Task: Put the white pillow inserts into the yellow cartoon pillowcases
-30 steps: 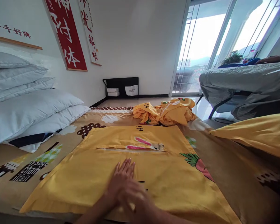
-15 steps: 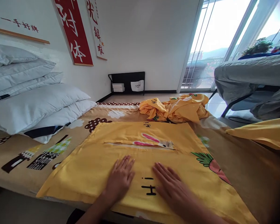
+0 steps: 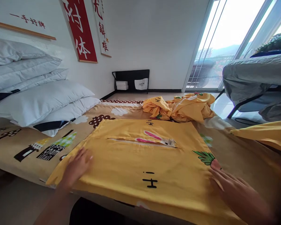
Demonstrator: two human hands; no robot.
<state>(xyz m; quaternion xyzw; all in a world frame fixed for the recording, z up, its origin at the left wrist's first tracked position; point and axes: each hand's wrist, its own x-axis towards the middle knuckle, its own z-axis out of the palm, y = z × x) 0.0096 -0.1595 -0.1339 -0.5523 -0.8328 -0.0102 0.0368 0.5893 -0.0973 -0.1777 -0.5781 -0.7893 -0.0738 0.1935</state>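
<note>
Both hands lie open and flat on the yellow pillowcase (image 3: 140, 162), the left hand (image 3: 76, 167) at its left edge, the right hand (image 3: 236, 192) at its right. It lies crosswise on the bed (image 3: 245, 156), between them.

home bedroom: bed (image 3: 18, 147), stacked pillows (image 3: 37, 100)

Bed (image 3: 21, 147), tan printed sheet: yellow pillowcase (image 3: 140, 156) flat, white pillows (image 3: 42, 103) stacked, crumpled yellow fabric (image 3: 178, 109).
</note>
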